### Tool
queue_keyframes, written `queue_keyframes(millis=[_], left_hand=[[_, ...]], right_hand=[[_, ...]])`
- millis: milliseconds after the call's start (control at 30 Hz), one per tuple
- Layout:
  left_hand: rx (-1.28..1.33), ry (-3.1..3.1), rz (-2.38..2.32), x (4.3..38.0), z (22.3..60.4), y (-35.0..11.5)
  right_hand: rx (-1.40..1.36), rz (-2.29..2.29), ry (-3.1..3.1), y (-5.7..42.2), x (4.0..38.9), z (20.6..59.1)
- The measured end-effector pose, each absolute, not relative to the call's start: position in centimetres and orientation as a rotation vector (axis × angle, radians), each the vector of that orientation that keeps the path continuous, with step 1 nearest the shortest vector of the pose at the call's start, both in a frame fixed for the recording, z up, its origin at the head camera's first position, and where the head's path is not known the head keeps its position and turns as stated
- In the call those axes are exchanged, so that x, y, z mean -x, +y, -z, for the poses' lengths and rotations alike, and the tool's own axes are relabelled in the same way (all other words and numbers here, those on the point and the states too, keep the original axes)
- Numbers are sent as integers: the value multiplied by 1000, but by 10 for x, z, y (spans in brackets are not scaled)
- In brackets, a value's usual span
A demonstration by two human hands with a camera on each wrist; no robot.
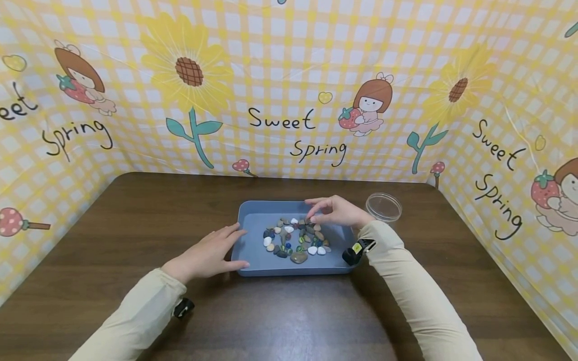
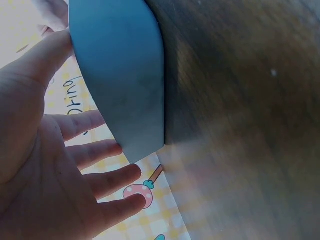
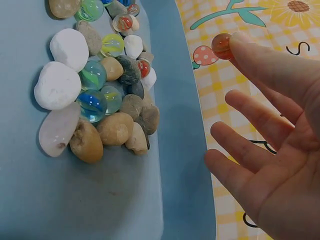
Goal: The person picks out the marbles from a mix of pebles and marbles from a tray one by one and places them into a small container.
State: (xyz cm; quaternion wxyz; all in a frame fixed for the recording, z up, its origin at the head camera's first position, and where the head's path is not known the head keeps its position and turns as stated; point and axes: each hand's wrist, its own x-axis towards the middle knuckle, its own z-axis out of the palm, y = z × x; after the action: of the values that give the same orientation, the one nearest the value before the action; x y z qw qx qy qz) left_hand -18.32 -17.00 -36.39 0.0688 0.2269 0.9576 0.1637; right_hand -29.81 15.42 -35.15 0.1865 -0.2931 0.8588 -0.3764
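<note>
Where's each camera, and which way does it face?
Head: on the head, facing forward and down at the tray; left hand, right hand and sleeves show.
Left wrist: on that wrist, facing the tray's outer wall; left hand and perhaps right hand show.
Right wrist: on that wrist, facing stones; right hand shows, pinching a marble.
Head and right wrist share stones.
</note>
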Motion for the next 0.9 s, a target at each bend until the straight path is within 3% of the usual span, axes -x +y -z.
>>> queue_keyframes(millis=[900], left_hand=[[-681, 2882, -491, 184, 367, -172]], right_hand=[[687, 1261, 2509, 186, 284, 339]])
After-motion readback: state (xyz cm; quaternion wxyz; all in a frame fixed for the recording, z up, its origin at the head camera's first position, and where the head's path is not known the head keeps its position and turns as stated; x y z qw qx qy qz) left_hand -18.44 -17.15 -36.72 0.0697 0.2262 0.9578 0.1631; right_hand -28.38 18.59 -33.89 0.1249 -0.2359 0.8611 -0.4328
